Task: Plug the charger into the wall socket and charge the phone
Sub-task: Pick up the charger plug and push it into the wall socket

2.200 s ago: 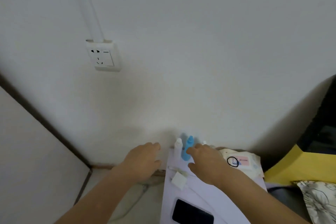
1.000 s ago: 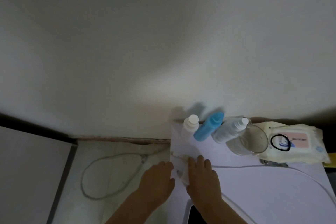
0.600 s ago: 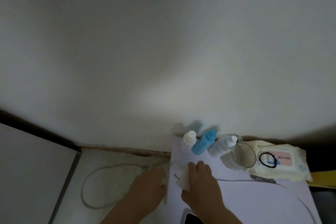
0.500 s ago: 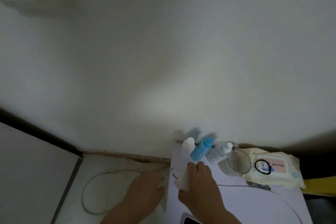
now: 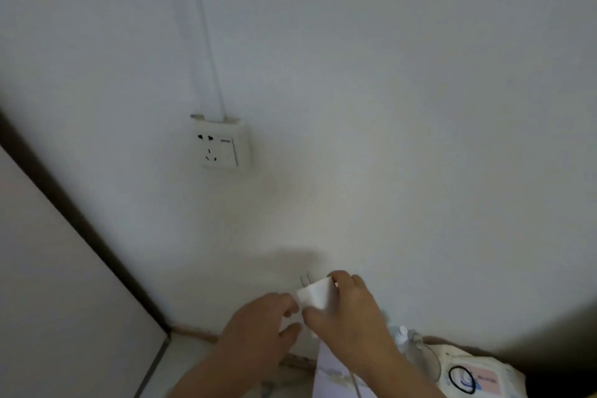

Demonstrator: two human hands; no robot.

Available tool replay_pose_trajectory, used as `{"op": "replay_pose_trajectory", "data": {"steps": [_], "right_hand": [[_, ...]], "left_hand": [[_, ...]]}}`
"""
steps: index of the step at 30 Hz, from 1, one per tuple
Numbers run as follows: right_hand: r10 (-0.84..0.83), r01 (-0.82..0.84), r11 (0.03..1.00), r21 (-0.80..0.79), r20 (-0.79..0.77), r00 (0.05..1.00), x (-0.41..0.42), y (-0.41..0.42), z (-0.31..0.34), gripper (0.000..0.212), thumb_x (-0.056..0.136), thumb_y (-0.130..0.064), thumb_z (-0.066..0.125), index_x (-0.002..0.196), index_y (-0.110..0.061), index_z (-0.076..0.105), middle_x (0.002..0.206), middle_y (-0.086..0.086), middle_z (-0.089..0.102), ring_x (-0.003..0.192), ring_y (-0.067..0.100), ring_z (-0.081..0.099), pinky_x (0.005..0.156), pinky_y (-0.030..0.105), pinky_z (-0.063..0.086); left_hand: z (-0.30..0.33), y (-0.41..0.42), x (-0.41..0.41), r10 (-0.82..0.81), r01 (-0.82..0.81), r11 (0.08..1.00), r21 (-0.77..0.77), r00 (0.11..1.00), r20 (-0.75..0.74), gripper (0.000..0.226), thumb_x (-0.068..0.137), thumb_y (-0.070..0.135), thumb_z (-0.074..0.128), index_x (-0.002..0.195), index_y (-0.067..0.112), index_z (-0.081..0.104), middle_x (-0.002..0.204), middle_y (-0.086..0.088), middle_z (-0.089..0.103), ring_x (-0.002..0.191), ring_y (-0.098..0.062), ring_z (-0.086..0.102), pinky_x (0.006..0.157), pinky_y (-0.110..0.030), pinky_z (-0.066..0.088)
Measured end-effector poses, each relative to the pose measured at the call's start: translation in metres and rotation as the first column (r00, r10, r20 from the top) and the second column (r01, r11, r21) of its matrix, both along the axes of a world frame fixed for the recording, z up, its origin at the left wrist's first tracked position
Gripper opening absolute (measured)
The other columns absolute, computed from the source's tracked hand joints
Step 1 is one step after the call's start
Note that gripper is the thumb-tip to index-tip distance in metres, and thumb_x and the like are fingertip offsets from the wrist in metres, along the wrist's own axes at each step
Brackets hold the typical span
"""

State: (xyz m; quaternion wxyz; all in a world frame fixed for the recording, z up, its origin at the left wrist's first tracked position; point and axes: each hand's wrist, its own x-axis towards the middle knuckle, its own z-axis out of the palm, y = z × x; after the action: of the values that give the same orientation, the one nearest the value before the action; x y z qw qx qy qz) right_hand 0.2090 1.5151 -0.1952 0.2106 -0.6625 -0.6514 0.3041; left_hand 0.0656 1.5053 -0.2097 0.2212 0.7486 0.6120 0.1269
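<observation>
now right grip (image 5: 347,317) pinches charger (image 5: 315,297), prongs pointing up.

The wall (image 5: 387,107) looks like matt, painted plaster, smooth but faintly stained. The socket (image 5: 219,147) is smooth white plastic with a slight sheen. The charger (image 5: 315,297) is matt white plastic with two thin metal prongs. The wipes pack (image 5: 484,381) is soft, glossy plastic film. The bottle (image 5: 400,338) is clear plastic. The table (image 5: 326,378) has a smooth, pale, matt top.
</observation>
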Motion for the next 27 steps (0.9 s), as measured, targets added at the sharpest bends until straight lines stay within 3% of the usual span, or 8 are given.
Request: {"op": "replay_pose_trajectory", "data": {"steps": [6,10,14,21,25,27], "right_hand": [[0.030,-0.027,0.999,0.021,-0.141,0.990,-0.029,0.000,0.053,0.038,0.076,-0.038,0.064,0.104,-0.015,0.054,0.103,0.004,0.063,0.092,0.021,0.060,0.078,0.033,0.049],[0.030,-0.021,0.998,0.052,-0.193,0.981,-0.057,0.005,0.076,0.033,0.075,-0.038,0.065,0.099,-0.016,0.057,0.092,0.001,0.065,0.081,0.017,0.060,0.071,0.030,0.049],[0.003,0.012,0.999,0.052,-0.284,0.959,-0.092,0.015,0.091,0.027,0.075,-0.034,0.065,0.093,-0.014,0.058,0.078,-0.003,0.059,0.064,0.010,0.052,0.057,0.020,0.042],[-0.091,0.107,0.994,0.022,-0.385,0.919,-0.162,0.044,0.105,0.028,0.075,-0.034,0.065,0.089,-0.010,0.060,0.078,0.003,0.060,0.067,0.016,0.054,0.062,0.029,0.045],[-0.150,0.156,0.987,-0.023,-0.443,0.884,-0.191,0.066,0.109,0.032,0.079,-0.036,0.061,0.089,-0.006,0.064,0.081,0.007,0.063,0.069,0.016,0.057,0.062,0.028,0.046],[-0.191,0.196,0.980,-0.039,-0.478,0.857,-0.201,0.077,0.108,0.038,0.079,-0.038,0.059,0.086,-0.002,0.066,0.084,0.016,0.067,0.069,0.018,0.059,0.064,0.036,0.052]], "left_hand": [[0.053,-0.005,-0.033,0.026,-0.030,0.991,0.130,0.999,0.039,0.026,0.088,0.038,0.050,0.111,0.026,0.053,0.104,0.017,0.053,0.104,-0.007,0.055,0.080,-0.015,0.034],[0.079,0.000,-0.061,0.004,-0.014,0.982,0.190,0.998,0.056,0.024,0.086,0.037,0.054,0.107,0.028,0.054,0.097,0.021,0.047,0.091,0.000,0.048,0.076,-0.012,0.033],[0.100,0.011,-0.096,-0.015,0.000,0.984,0.180,0.996,0.084,0.026,0.080,0.041,0.061,0.103,0.030,0.055,0.097,0.022,0.049,0.093,-0.001,0.051,0.068,-0.006,0.032],[0.121,0.046,-0.158,-0.038,0.011,0.973,0.230,0.993,0.112,0.034,0.076,0.048,0.063,0.102,0.026,0.056,0.096,0.018,0.053,0.089,-0.002,0.050,0.067,-0.007,0.033],[0.126,0.069,-0.182,-0.057,0.015,0.962,0.274,0.987,0.149,0.031,0.079,0.048,0.058,0.101,0.026,0.057,0.099,0.015,0.057,0.097,-0.007,0.056,0.078,-0.019,0.038],[0.128,0.080,-0.188,-0.068,0.016,0.957,0.291,0.983,0.170,0.026,0.083,0.044,0.056,0.101,0.026,0.057,0.099,0.014,0.059,0.098,-0.008,0.058,0.079,-0.021,0.040]]}}
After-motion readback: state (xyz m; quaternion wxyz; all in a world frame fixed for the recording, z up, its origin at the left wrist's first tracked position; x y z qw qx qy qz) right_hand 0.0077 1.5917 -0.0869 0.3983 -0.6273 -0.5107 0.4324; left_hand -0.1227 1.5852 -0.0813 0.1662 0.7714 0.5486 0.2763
